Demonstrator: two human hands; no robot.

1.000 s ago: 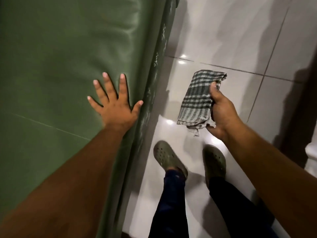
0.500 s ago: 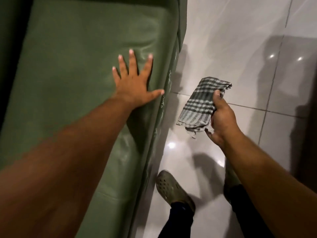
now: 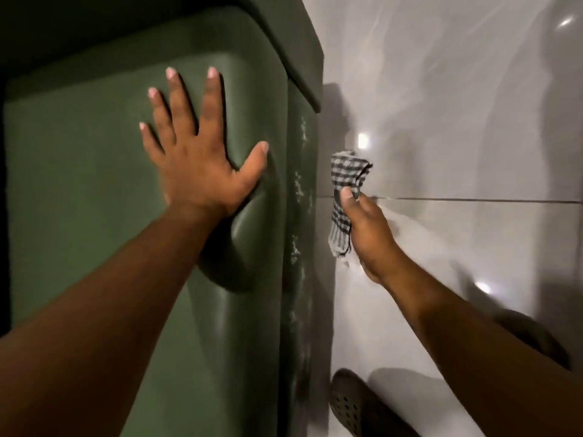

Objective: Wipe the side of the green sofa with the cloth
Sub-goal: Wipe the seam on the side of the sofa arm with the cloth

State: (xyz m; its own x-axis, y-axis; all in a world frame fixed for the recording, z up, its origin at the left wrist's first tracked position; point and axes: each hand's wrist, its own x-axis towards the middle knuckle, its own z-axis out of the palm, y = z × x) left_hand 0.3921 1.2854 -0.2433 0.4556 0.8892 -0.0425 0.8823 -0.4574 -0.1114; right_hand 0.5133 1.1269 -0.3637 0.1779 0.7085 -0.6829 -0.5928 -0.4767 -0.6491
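Left hand (image 3: 195, 171) spread flat on green sofa (image 3: 94, 216); right hand (image 3: 366, 228) pinching checked cloth (image 3: 345, 184) beside it.

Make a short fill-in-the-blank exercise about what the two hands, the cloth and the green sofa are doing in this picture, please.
1. The left hand lies flat with fingers spread on the smooth padded sofa, whose colour is ____.
2. The crumpled black-and-white checked cloth is gripped in the ____ hand.
3. The right hand holds the cloth over the glossy pale tiled ____.
4. White smudges run along the sofa's narrow ____, facing the cloth.

Missing words: green; right; floor; side
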